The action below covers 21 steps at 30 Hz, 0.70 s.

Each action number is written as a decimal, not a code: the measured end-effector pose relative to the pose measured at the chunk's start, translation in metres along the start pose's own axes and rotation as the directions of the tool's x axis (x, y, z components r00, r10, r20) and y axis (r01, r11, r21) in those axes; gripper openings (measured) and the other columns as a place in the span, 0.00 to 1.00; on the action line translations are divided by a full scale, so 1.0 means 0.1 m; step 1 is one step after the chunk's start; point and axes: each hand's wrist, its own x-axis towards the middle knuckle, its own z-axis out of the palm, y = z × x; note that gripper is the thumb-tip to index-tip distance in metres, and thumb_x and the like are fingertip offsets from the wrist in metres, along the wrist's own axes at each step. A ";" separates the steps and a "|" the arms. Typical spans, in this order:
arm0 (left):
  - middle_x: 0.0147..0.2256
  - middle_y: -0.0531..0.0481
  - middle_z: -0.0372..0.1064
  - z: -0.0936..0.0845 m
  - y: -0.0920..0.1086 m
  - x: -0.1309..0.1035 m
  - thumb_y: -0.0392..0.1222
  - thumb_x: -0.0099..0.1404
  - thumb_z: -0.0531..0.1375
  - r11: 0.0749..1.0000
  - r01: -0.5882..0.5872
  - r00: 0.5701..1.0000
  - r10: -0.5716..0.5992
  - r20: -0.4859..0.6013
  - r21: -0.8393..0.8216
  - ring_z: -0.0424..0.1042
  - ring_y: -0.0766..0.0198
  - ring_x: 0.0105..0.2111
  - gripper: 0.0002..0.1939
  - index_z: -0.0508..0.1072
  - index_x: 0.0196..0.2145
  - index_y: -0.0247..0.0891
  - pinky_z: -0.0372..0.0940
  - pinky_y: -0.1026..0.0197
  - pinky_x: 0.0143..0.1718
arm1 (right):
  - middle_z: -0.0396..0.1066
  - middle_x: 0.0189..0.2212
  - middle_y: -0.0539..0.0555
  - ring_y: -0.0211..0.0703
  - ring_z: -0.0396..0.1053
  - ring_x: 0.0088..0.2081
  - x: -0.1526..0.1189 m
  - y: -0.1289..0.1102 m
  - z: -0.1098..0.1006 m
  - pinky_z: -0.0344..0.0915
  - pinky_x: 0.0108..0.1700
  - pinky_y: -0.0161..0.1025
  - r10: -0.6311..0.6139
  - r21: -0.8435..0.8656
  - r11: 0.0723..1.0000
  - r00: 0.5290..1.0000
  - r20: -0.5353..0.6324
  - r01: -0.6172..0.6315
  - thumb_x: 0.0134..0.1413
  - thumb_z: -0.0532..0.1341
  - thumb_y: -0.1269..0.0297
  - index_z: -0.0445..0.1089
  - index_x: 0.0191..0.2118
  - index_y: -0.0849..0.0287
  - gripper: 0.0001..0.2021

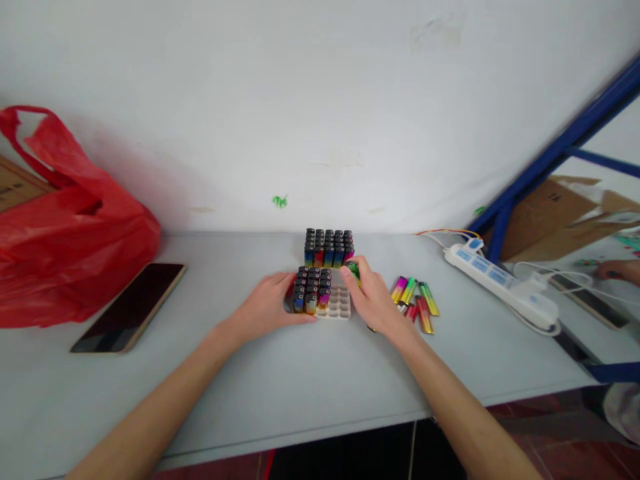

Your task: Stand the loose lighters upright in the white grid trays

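Note:
A white tray (341,305) with round pockets stands on the table, its left part filled with upright black-topped lighters (311,293). My left hand (270,303) is wrapped around the left end of this tray, thumb along the near edge and fingers behind. Over the tray's right side, my right hand (369,293) pinches a green lighter (354,268), mostly hidden by the fingers. Right behind is another block of upright lighters (329,248). To the right of my right hand lie several loose lighters (424,313) in shiny green, red, yellow and purple.
At the left are a red plastic bag (75,227) and a dark-screened phone (131,303). A white power strip (503,283) with cables lies at the right, by a blue metal frame (530,170). Beyond it are a cardboard box (550,213) and another person's hand (620,270).

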 end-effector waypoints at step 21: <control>0.50 0.41 0.83 0.00 0.02 -0.01 0.66 0.55 0.77 1.000 0.000 1.000 0.001 0.018 -0.019 0.82 0.39 0.51 0.32 0.77 0.48 0.44 0.74 0.43 0.56 | 0.79 0.29 0.50 0.44 0.72 0.29 -0.02 0.05 0.00 0.62 0.35 0.38 -0.192 -0.058 0.973 0.927 0.323 0.222 0.75 0.65 0.43 0.79 0.36 0.53 0.20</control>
